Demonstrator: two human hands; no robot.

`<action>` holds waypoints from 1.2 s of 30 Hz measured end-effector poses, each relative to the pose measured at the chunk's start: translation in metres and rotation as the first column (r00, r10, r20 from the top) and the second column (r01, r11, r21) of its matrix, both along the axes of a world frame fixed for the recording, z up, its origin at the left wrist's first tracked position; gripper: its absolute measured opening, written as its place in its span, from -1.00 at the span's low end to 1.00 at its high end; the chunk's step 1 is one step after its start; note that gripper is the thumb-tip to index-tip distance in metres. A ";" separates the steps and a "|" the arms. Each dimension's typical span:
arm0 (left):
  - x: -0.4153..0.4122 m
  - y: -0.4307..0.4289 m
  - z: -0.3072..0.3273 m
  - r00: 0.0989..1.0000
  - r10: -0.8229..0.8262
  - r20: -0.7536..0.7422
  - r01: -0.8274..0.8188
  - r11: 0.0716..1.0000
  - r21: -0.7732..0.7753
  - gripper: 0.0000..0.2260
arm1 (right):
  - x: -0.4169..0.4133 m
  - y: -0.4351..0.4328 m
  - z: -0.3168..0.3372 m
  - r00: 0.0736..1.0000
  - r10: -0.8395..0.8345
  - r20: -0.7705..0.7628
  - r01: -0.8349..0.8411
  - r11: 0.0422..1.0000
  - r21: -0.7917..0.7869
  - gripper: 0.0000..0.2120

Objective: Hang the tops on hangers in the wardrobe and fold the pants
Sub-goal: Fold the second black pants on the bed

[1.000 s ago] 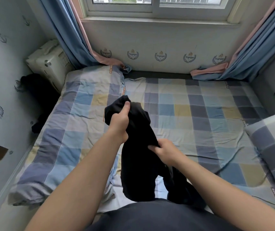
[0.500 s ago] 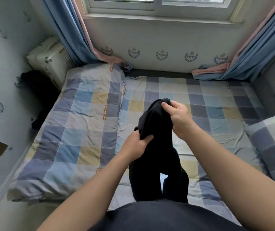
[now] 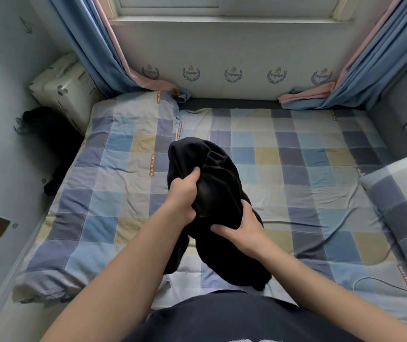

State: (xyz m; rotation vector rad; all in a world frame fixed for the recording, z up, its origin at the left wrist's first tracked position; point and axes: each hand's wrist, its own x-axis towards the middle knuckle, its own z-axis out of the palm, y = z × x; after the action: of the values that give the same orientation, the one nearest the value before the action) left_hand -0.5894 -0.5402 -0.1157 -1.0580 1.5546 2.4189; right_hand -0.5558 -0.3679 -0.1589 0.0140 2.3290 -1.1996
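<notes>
Your left hand (image 3: 182, 196) clenches the black garment (image 3: 212, 164) mid-bunch, and your right hand (image 3: 244, 230) grips it lower. Half a second ago the right was on top. The garment hangs bunched at frame centre, over the bed (image 3: 296, 169). You're probably hunting for an edge; nothing is folded yet.

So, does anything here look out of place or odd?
Yes. A dark bundle, perhaps clothing, lies in the gap between the bed and the left wall. A thin cable also trails loose across the bed.
</notes>
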 end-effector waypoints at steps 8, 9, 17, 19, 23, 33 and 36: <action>-0.013 -0.007 0.010 0.990 0.080 0.119 -0.095 0.987 0.133 -0.63 | -0.018 -0.002 -0.003 0.971 0.192 -0.142 -0.160 0.964 0.214 -0.59; -0.013 -0.009 0.012 0.992 0.075 0.101 -0.089 0.986 0.144 -0.62 | -0.023 0.000 -0.005 0.966 0.196 -0.167 -0.163 0.968 0.192 -0.75; 0.003 -0.021 0.017 0.962 -0.238 -0.131 0.206 0.954 -0.220 -0.55 | -0.075 -0.001 0.039 0.979 -0.175 -0.109 0.129 0.933 -0.336 -0.80; 0.017 -0.007 0.008 0.927 -0.374 -0.035 0.348 0.891 -0.290 -0.46 | -0.089 -0.007 0.055 0.967 -0.253 0.012 0.230 0.858 -0.459 -0.81; 0.034 0.017 -0.003 0.851 -0.514 0.106 0.525 0.837 -0.156 -0.51 | -0.102 -0.010 0.072 0.952 -0.288 0.101 0.301 0.830 -0.469 -0.86; 0.031 0.023 -0.004 0.957 -0.271 -0.098 0.250 0.950 -0.184 -0.67 | -0.059 0.017 0.059 0.953 0.034 0.300 0.174 0.752 -0.636 -0.47; 0.022 0.017 -0.004 0.978 -0.198 -0.061 0.185 0.967 -0.173 -0.76 | -0.039 0.026 0.041 0.966 0.152 0.210 -0.004 0.818 -0.575 -0.46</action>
State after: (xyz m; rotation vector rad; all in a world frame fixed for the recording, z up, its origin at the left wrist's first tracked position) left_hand -0.5671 -0.5227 -0.1194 -0.8011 1.8192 2.2595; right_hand -0.5946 -0.3418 -0.1178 -0.1352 1.6620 -1.7020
